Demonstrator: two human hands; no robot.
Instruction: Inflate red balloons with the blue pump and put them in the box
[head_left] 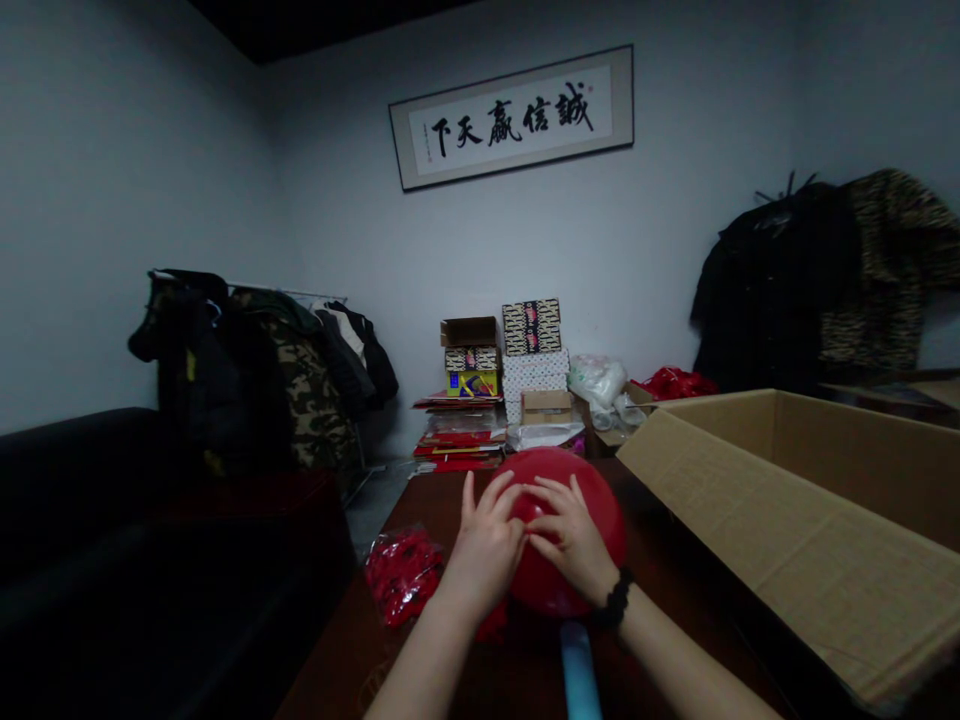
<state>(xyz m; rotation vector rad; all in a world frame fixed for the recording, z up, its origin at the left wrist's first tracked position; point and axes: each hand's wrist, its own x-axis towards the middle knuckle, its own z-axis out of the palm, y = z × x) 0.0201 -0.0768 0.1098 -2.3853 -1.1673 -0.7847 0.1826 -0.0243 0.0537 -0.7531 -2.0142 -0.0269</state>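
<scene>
Wall (360, 230): spreading pale across the back. Sofa (75, 460): filling the left side, showing dark. Table (442, 500): stretching away beneath the arms. Carton (795, 520): standing open on the right. Coats (300, 370): hanging in both far corners. Calligraphy (517, 120): hanging framed and slightly slanted. Boxes (536, 375): standing stacked beyond the table.

Balloon (592, 510): swelling red over the table, just past the fingertips and left of the carton. Showing a nearly round outline, so giving no clear long axis; turning one side toward the wearer. Hiding its neck, so cannot tell where that is pointing.

Tube (579, 670): lying blue below the balloon, running lengthwise away from the wearer, pointing up at the balloon's lower edge, leaning slightly left.

Left hand (487, 530): pinching with thumb and forefinger at the balloon's near side, spreading the rest upward. Right hand (568, 535): curving thumb and forefinger around the same spot, fanning the others; cannot tell whether gripping.

Packet (405, 575): lying red and shiny beside the left forearm. Wristband (619, 597): circling the right wrist, black.
</scene>
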